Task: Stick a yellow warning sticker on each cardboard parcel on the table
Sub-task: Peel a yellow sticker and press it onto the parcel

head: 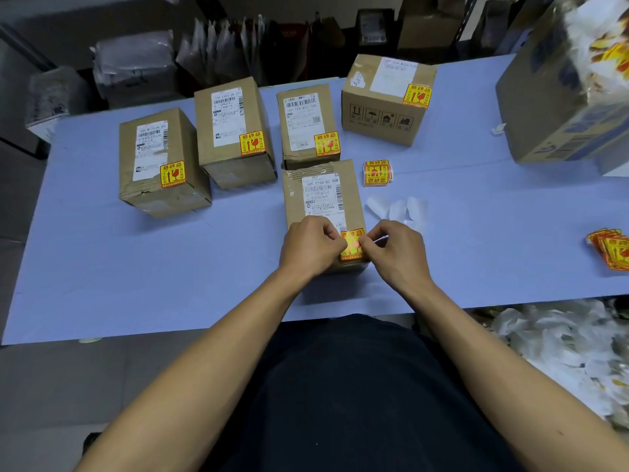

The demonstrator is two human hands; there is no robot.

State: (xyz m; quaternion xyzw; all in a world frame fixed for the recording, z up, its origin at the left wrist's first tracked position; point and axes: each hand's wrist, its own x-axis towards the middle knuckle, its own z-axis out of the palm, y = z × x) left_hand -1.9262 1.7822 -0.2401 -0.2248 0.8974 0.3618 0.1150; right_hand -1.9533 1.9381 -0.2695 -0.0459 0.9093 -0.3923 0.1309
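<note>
Several cardboard parcels stand on the blue table (136, 267). The nearest parcel (320, 195) lies in front of me with a white label on top. Over its near right corner, a yellow warning sticker (352, 245) is held between both hands. My left hand (311, 245) pinches its left edge and my right hand (394, 248) pinches its right edge with curled fingers. Whether the sticker touches the cardboard I cannot tell. Four parcels farther back (160, 161) (235, 131) (308, 124) (388, 97) each carry a yellow sticker.
A small stack of yellow stickers (377, 172) lies right of the near parcel, and peeled white backings (398, 208) lie beside it. More stickers (611, 250) sit at the right edge. A large carton (551, 103) stands at the far right. Discarded backings (561, 345) litter the floor.
</note>
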